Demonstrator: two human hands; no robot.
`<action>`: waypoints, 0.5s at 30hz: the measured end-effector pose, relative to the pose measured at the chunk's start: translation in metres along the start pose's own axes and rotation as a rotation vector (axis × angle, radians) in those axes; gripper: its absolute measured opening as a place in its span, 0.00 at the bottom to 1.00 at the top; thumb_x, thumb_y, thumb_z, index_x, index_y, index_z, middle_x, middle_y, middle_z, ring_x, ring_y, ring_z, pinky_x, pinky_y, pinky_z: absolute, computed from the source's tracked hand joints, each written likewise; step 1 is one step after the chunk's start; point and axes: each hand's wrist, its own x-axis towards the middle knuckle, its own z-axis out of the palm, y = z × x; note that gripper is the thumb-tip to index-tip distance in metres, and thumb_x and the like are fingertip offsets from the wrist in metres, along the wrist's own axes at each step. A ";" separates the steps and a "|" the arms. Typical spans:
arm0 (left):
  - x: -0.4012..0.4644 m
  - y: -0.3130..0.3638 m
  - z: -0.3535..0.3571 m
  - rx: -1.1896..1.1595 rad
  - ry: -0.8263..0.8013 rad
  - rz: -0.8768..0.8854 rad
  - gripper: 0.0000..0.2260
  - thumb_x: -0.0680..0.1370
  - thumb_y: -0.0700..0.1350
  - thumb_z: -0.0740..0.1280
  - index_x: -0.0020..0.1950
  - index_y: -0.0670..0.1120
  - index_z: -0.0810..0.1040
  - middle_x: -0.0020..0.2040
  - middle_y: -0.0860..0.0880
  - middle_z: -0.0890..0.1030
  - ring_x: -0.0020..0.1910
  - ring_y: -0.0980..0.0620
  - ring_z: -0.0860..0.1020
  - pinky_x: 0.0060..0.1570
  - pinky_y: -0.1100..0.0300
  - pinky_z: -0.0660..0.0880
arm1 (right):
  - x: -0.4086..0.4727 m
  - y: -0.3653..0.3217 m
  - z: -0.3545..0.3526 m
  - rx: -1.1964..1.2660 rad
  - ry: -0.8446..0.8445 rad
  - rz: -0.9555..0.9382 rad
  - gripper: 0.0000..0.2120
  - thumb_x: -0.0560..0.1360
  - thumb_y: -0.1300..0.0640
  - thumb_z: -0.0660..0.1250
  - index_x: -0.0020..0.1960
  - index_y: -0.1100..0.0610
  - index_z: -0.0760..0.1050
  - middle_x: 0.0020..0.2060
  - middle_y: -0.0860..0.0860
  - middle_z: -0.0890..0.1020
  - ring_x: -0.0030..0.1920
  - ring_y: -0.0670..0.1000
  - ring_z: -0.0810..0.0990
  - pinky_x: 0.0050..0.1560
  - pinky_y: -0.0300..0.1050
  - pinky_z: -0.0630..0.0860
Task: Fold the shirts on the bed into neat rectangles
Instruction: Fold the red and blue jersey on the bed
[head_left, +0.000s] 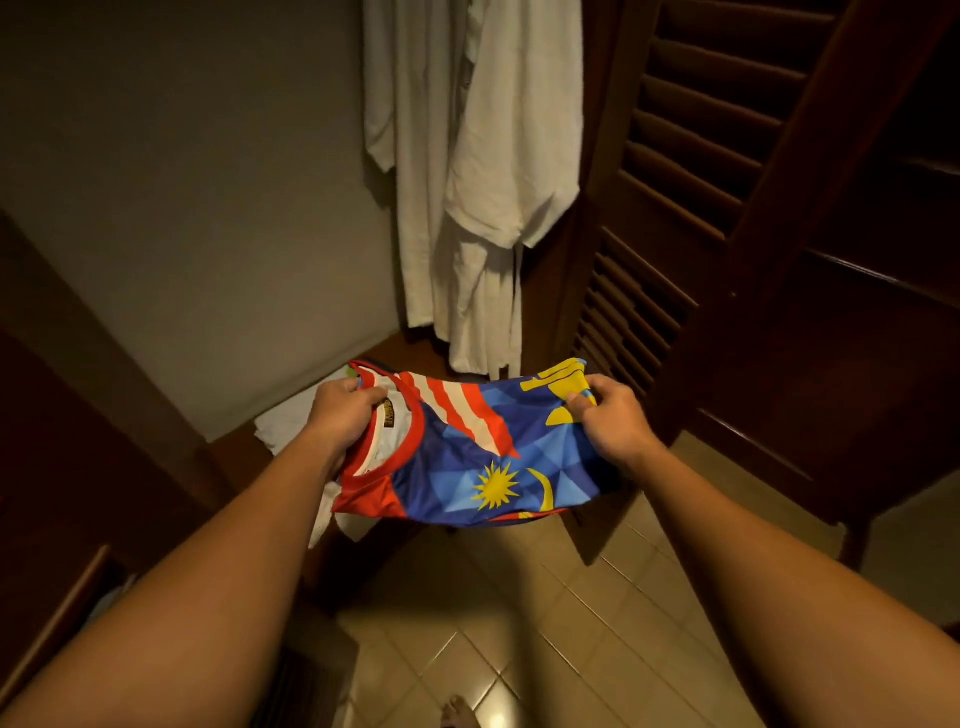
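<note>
- shirt (467, 452), blue with red and white stripes and a yellow star, hangs folded in the air over the tiled floor (545, 623), not on any bed, near a wooden shelf (400, 348).
- left hand (343, 415) clamps the collar end, fingers curled round the cloth; right hand (613, 415) pinches the far right edge, likely to keep the fold flat while carrying.
- white folded cloth (291, 421) lies on the shelf beyond, perhaps where this one goes.
- white robes (483, 182) hang behind, beside a louvred door (691, 156) at right.
</note>
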 end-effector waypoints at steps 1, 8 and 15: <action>0.012 0.006 -0.002 -0.021 0.017 -0.012 0.05 0.79 0.40 0.69 0.51 0.43 0.84 0.39 0.45 0.86 0.36 0.49 0.85 0.39 0.59 0.79 | 0.017 -0.006 0.005 -0.002 -0.005 -0.015 0.04 0.82 0.60 0.66 0.53 0.53 0.79 0.46 0.49 0.84 0.49 0.53 0.83 0.50 0.48 0.80; 0.075 0.038 -0.020 -0.147 0.173 -0.051 0.07 0.82 0.41 0.66 0.58 0.44 0.81 0.48 0.42 0.85 0.42 0.45 0.83 0.42 0.55 0.79 | 0.119 -0.033 0.044 -0.013 -0.065 -0.073 0.06 0.81 0.58 0.65 0.55 0.55 0.80 0.49 0.52 0.85 0.50 0.53 0.82 0.52 0.47 0.77; 0.150 0.043 -0.032 -0.116 0.323 0.004 0.11 0.83 0.42 0.65 0.64 0.44 0.81 0.48 0.47 0.84 0.41 0.51 0.83 0.37 0.59 0.76 | 0.222 -0.064 0.103 -0.103 -0.208 -0.175 0.05 0.80 0.59 0.66 0.48 0.50 0.79 0.42 0.49 0.83 0.45 0.53 0.80 0.48 0.47 0.75</action>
